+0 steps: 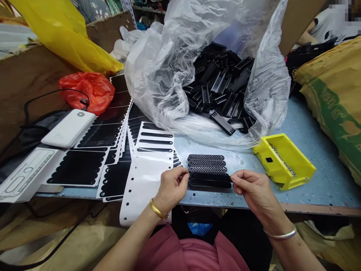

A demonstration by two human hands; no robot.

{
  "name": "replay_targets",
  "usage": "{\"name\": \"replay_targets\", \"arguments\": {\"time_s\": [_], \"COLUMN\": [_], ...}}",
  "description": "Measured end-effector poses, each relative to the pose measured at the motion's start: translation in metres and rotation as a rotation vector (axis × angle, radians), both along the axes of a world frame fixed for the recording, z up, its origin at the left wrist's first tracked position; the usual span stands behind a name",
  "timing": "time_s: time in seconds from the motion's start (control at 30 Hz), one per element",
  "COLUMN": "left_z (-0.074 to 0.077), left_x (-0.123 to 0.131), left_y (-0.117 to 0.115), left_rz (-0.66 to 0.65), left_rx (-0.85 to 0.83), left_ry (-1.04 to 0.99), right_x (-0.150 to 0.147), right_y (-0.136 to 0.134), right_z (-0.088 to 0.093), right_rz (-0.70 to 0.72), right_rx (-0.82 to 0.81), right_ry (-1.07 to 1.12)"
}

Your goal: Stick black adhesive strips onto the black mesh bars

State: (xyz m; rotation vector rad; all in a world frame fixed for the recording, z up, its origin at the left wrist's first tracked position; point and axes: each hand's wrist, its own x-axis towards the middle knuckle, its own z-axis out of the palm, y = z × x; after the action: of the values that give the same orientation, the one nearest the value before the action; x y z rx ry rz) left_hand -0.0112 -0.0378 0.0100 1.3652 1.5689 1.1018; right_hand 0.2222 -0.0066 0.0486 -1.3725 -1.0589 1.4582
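Observation:
Several black pieces with rounded ends lie in a row on the table in front of me, the upper ones showing a lattice surface [207,163]. A smooth black adhesive strip [210,177] stretches over the lower pieces. My left hand [173,184] pinches its left end, and my right hand [249,183] pinches its right end. Whether the strip touches the piece beneath it, I cannot tell. Left of the row lies a white backing sheet [149,171] with a few black strips still at its top.
Behind the row, a clear plastic bag [158,75] spills black plastic parts [222,82]. A yellow bin [284,162] with small metal pieces stands at right. Sticker sheets [76,167], a white power bank [69,128], a white box [26,173] and a red bag [87,92] crowd the left.

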Motion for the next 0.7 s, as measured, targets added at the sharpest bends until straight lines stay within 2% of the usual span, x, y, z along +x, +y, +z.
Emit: {"name": "replay_targets", "arguments": {"time_s": [0.33, 0.7], "left_z": [-0.0049, -0.002], "left_x": [0.0013, 0.0013], "left_y": [-0.0011, -0.0013], "left_rz": [-0.002, -0.016], "left_rx": [0.062, 0.121], "left_ry": [0.087, 0.184], "right_x": [-0.0067, -0.0088], "right_y": [0.0032, 0.0066], "right_z": [-0.0033, -0.0037], "right_rz": [0.045, -0.011], "right_rx": [-0.002, -0.024], "right_ry": [-0.045, -0.107]}}
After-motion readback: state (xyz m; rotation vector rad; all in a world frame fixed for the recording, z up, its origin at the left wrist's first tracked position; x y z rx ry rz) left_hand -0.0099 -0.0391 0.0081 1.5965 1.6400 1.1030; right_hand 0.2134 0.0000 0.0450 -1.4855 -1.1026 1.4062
